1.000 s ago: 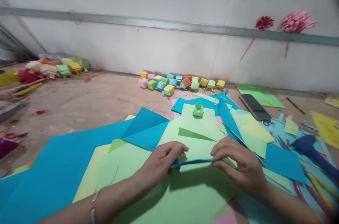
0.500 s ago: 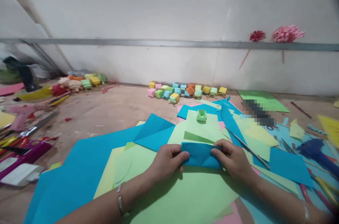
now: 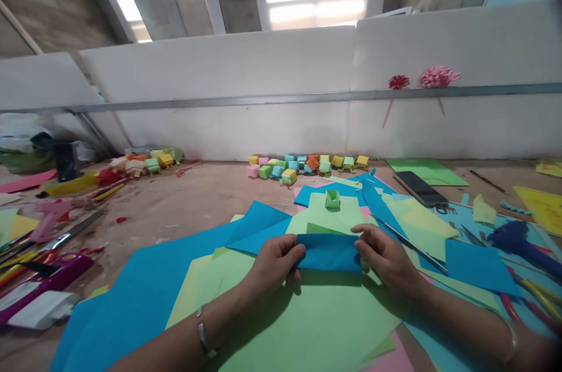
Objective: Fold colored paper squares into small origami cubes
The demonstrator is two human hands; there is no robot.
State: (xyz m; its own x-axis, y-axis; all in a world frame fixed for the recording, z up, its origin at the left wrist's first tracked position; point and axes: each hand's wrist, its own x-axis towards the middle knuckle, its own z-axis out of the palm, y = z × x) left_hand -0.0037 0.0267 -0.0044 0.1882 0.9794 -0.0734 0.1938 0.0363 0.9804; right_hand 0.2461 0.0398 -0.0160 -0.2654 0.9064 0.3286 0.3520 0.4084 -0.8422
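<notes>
A folded strip of blue paper (image 3: 329, 253) is stretched between my two hands, above a stack of light green sheets (image 3: 302, 319). At its left end, my left hand (image 3: 277, 260) pinches it, thumb in front and fingers behind. My right hand (image 3: 386, 255) has its thumb at the right end, with the index finger raised off the top corner and other fingertips partly hidden behind the edge. Just beyond the strip sits a small open green paper box (image 3: 332, 199) on a pale green sheet.
Scissors (image 3: 413, 246), a phone (image 3: 420, 187) and a blue glue gun (image 3: 513, 243) lie to the right. Several small coloured paper cubes (image 3: 276, 171) line the wall. On the left are a pink glue gun (image 3: 50, 214) and a purple tool (image 3: 52, 284).
The view has tilted up, showing more wall and windows. My right index finger has lifted from the blue strip, which looks flatter; my left hand keeps its pinch.
</notes>
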